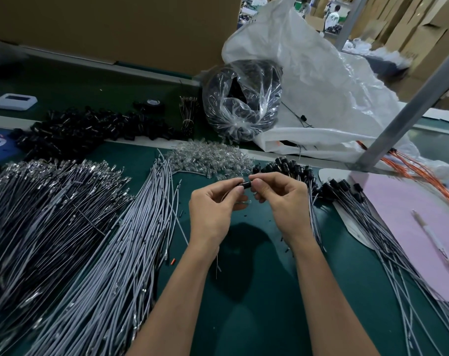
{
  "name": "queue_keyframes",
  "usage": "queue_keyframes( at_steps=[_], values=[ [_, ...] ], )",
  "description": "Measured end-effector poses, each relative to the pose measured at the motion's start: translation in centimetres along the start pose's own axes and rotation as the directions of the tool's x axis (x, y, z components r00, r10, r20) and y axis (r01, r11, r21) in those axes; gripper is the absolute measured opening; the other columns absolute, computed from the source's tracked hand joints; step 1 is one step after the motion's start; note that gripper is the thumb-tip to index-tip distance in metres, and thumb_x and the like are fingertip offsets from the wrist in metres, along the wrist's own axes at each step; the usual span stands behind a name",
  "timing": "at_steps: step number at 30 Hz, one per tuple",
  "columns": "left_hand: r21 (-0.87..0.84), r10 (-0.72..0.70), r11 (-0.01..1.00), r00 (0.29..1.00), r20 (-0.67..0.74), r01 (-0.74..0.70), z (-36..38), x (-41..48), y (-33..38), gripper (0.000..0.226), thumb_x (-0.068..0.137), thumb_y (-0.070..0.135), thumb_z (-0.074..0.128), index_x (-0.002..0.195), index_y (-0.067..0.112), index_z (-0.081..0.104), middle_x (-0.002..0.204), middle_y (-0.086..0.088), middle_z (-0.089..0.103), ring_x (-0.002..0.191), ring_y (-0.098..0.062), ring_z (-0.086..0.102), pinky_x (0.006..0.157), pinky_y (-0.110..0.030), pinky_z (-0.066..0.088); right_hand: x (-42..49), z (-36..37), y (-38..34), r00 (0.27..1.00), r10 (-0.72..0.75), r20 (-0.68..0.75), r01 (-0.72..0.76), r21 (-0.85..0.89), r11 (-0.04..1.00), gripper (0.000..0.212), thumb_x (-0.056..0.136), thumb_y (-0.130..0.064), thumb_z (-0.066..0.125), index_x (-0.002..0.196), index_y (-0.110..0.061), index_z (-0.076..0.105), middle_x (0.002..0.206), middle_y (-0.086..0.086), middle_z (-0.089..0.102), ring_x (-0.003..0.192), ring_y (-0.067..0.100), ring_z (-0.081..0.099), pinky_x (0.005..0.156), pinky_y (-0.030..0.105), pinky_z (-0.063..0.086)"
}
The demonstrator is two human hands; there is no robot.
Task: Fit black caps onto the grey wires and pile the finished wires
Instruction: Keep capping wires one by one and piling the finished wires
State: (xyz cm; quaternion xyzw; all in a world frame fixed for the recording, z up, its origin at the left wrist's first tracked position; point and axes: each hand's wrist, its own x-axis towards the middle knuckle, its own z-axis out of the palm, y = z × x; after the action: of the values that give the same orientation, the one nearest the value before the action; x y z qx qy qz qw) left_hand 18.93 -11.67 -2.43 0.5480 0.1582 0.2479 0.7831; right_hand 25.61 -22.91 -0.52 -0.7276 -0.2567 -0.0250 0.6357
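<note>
Far left of the black cap (246, 185) lies the sheaf of grey wires (131, 240), light and limp, so I judge each is best pinched close behind its tip, where it won't buckle. Just left of the cap, the left hand (213, 209) curls its fingers and pinches the held wire (217, 263), whose tail hangs below the wrist. Just right of the cap, the right hand (282, 199) pinches the small, rigid, probably slippery cap by its end, and further right sit the finished wires (346, 201).
</note>
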Motion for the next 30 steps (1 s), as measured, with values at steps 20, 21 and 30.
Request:
queue_keyframes(
  at_steps=[20, 21, 30],
  values=[
    [0.038, 0.088, 0.995, 0.993, 0.078, -0.091, -0.3, -0.2, -0.5, 0.015, 0.081, 0.000, 0.074, 0.089, 0.012, 0.076, 0.077, -0.008, 0.076, 0.070, -0.024, 0.075, 0.065, -0.027, 0.060, -0.1, -0.8, 0.4, 0.957, 0.228, 0.181, -0.275, 0.301, 0.913, 0.005, 0.074, -0.016, 0.070, 0.074, -0.011, 0.073, 0.066, 0.005, 0.067, 0.054, 0.010, 0.054, 0.053, 0.018, 0.045],
    [0.049, 0.094, 0.994, 0.992, 0.086, -0.099, -0.2, -0.2, -0.5, 0.014, 0.081, 0.000, 0.074, 0.090, 0.010, 0.076, 0.076, -0.008, 0.076, 0.069, -0.023, 0.075, 0.065, -0.027, 0.060, -0.1, -0.9, 0.5, 0.954, 0.230, 0.191, -0.279, 0.298, 0.913, 0.007, 0.074, -0.015, 0.070, 0.075, -0.009, 0.072, 0.065, 0.005, 0.067, 0.054, 0.011, 0.054, 0.053, 0.018, 0.045],
    [-0.010, 0.143, 0.990, 0.987, 0.077, -0.142, 0.1, -0.4, 0.1, 0.012, 0.081, 0.000, 0.074, 0.091, 0.007, 0.077, 0.078, -0.007, 0.076, 0.070, -0.020, 0.074, 0.067, -0.024, 0.058, -0.4, -0.3, -0.2, 0.960, 0.187, 0.209, -0.265, 0.451, 0.852, 0.015, 0.072, -0.025, 0.074, 0.081, -0.014, 0.078, 0.074, 0.007, 0.069, 0.061, 0.012, 0.057, 0.060, 0.022, 0.049]
  ],
)
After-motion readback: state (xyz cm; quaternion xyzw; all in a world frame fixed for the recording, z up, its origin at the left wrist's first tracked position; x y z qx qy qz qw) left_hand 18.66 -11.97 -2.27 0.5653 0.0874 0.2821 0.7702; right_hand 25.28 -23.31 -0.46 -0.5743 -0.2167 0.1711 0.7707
